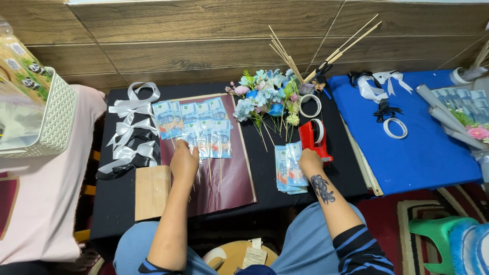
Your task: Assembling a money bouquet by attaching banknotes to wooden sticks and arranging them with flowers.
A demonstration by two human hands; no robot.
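Paper: blue banknotes on thin sticks [196, 127] lie fanned in overlapping rows on a glossy dark red sheet [224, 181], left of centre.
Left hand [183, 162]: closed, knuckles up, resting on the lower edge of the fan; what the fingers pinch cannot be told.
Right hand [309, 160]: curled, at the base of a red plastic tape dispenser [315, 138], touching it; whether it grips cannot be told.
Loose notes: a small stack of banknotes [290, 169] sits just left of the right hand, flat on the black tablecloth [265, 168].
Wood: a plain pale block [152, 191] lies just left of the left forearm.
Ribbon: satin bows, white and black [130, 130], piled at the cloth's left edge.
Flowers: artificial blue, white and pink blooms with thin stems [267, 97] above the dispenser, beside a clear tape roll [310, 105].
Skewers: bare bamboo sticks [326, 51] lean against the brown plank wall at upper centre.
Right side: a blue cloth [423, 153] carries more ribbons, a tape ring and rolled paper.
Far left: a white woven basket [56, 119] on pink fabric.
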